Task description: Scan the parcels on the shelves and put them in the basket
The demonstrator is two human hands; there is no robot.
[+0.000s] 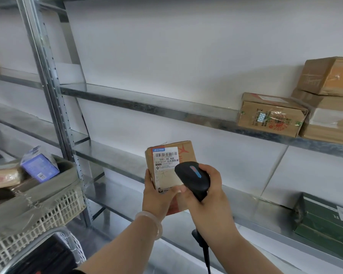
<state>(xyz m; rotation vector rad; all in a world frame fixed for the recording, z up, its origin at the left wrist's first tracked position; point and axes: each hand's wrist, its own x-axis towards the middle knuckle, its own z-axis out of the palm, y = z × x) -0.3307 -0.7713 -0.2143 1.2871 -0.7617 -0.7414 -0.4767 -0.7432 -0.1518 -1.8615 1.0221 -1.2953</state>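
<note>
The left hand (pixel 156 197) gripped a small upright cardboard parcel (pixel 186 153) by its lower left edge, thumb laid across the white, barcoded label. The parcel stood in the air in front of the middle shelf (pixel 111 153), near the centre of the view. The right hand (pixel 210 196) was clenched round the handle of a matte black scanner (pixel 192 179), whose rounded head overlapped the parcel's right side; a black cable (pixel 206 254) hung below the wrist.

At the near left sat the basket (pixel 53 210), white plastic lattice lined with grey-green cloth, already holding a glossy blue packet (pixel 39 168) and a tan wrapped parcel (pixel 4 177).

The shelving was thin galvanised steel, with a perforated upright (pixel 53 99) between bays. On the upper shelf (pixel 147 104), far right, lay a taped printed carton (pixel 269 118) beside two stacked brown boxes (pixel 329 99). A dark green box (pixel 325 222) lay on the lower shelf, right. Between the upright and those boxes the shelf boards ran bare.
</note>
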